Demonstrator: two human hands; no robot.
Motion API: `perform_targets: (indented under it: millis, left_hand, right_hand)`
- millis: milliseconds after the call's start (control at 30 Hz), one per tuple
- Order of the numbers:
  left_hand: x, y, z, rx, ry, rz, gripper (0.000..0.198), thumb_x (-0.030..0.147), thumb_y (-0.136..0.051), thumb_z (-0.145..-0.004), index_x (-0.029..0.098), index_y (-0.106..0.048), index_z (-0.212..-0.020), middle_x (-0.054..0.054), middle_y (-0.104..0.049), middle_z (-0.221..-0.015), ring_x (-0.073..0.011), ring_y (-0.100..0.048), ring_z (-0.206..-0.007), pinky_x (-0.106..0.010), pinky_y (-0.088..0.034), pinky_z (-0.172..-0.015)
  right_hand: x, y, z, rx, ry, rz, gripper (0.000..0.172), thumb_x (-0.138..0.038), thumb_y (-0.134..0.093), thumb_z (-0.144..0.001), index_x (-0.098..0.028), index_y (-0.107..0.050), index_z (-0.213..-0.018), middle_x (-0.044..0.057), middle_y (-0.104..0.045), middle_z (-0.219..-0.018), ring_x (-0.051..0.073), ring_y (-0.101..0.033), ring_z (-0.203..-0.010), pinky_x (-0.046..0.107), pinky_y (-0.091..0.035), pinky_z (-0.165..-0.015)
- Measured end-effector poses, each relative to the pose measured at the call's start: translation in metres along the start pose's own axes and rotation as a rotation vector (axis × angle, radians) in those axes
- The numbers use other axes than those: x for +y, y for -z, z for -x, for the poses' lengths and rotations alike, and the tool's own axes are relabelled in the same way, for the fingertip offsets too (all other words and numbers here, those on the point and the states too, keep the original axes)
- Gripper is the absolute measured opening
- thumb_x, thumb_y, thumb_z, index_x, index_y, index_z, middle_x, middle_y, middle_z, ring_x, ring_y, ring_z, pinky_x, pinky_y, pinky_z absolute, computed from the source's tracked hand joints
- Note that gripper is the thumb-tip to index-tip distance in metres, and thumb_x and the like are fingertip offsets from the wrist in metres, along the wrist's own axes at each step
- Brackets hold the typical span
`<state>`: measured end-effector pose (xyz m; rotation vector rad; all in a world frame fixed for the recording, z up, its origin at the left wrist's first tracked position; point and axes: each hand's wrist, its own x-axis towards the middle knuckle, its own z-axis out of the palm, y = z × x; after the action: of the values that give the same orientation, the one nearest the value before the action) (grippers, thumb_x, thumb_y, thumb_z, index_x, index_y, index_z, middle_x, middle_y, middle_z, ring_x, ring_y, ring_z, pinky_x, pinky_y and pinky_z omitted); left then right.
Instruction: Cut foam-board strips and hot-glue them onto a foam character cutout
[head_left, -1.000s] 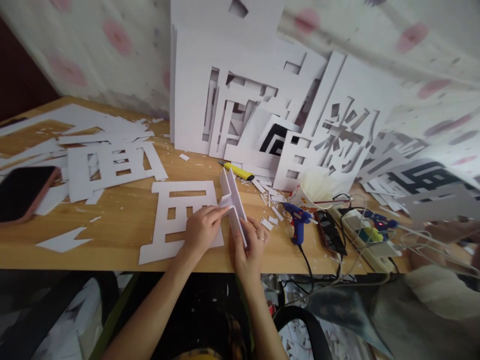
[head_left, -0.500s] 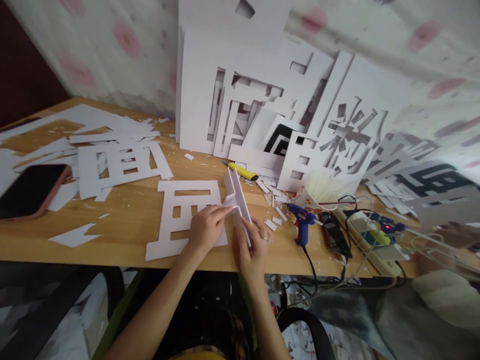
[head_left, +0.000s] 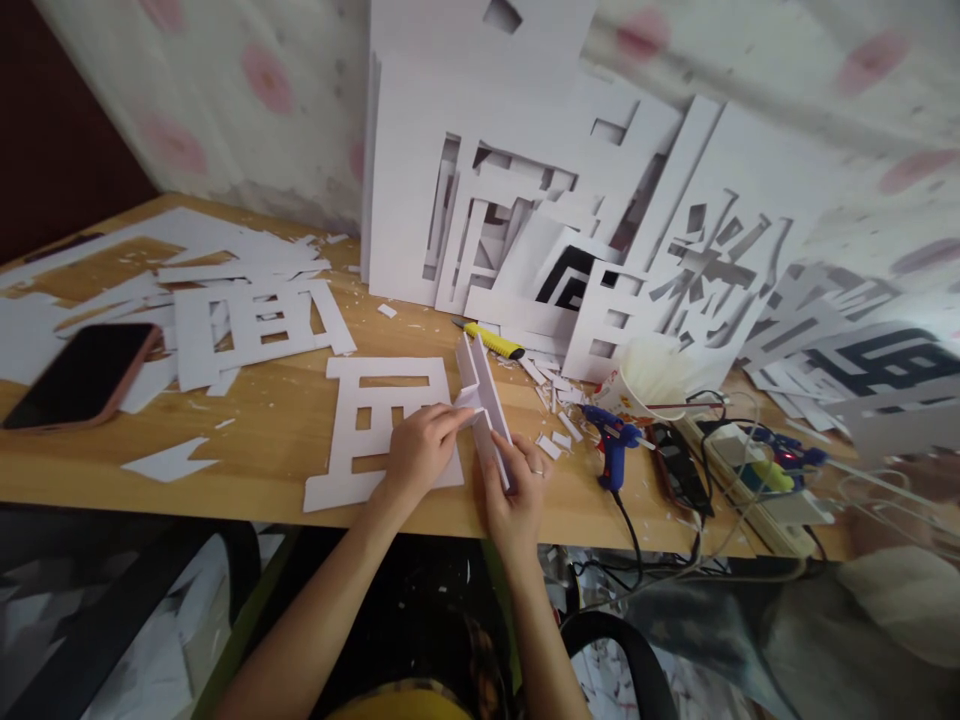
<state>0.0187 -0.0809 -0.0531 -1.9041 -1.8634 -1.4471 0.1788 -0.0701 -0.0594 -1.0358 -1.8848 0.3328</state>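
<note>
A narrow white foam-board piece (head_left: 491, 395) with raised strip walls stands at the middle of the table. My right hand (head_left: 516, 495), with a ring on one finger, grips its near end. From the other side my left hand (head_left: 424, 445) pinches a short white strip (head_left: 478, 417) against the piece, its fingertips closed. Beneath and left of my left hand lies a flat white cut-out board (head_left: 343, 430) with rectangular openings. A yellow utility knife (head_left: 493, 341) rests just beyond the piece. To the right is a blue glue gun (head_left: 611, 440) with its cord hanging over the edge.
White boards with cut-out characters (head_left: 420, 90) lean on the wall. A paper cup (head_left: 634, 385) of glue sticks, a power strip (head_left: 750, 490) and cables lie right. A phone (head_left: 79, 375) and board offcuts (head_left: 255, 325) lie left. A person's sleeve (head_left: 904, 600) shows at right.
The whole view has shifted slightly, so everything sits a little further right. Both hands keep their hold on the white piece, with barely any movement of the fingers.
</note>
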Motion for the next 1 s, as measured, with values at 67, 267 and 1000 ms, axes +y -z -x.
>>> perform_targets:
  millis: [67,267,1000]
  left_hand:
    - [-0.0004,0.0001,0.0003,-0.019,0.02,0.009,0.028,0.009,-0.055,-0.091,0.022,-0.074,-0.107,-0.002,-0.077,-0.09,-0.0162,-0.071,-0.08,-0.025,-0.055,-0.068]
    - [-0.0008,0.0011,0.0009,-0.066,0.066,0.013,0.029,0.013,-0.055,-0.093,0.026,-0.073,-0.111,-0.002,-0.078,-0.09,-0.0148,-0.07,-0.078,-0.024,-0.053,-0.068]
    - [0.0022,-0.0006,0.0034,0.01,0.086,0.029,0.028,0.015,-0.057,-0.094,0.025,-0.072,-0.115,-0.003,-0.077,-0.092,-0.0145,-0.07,-0.082,-0.024,-0.053,-0.069]
  right_hand:
    - [0.0004,-0.0004,-0.0003,0.007,0.005,0.004,0.026,-0.025,-0.056,-0.095,-0.024,-0.068,-0.118,0.009,-0.062,-0.112,0.024,-0.054,-0.112,0.044,-0.041,-0.097]
    - [0.0025,-0.0004,0.0002,-0.011,-0.001,-0.005,0.028,-0.023,-0.057,-0.093,-0.025,-0.066,-0.119,0.007,-0.064,-0.111,0.023,-0.057,-0.111,0.044,-0.041,-0.097]
    - [0.0019,-0.0003,0.0004,-0.024,-0.041,-0.022,0.028,-0.028,-0.056,-0.093,-0.026,-0.068,-0.118,0.009,-0.064,-0.111,0.024,-0.057,-0.112,0.048,-0.043,-0.098]
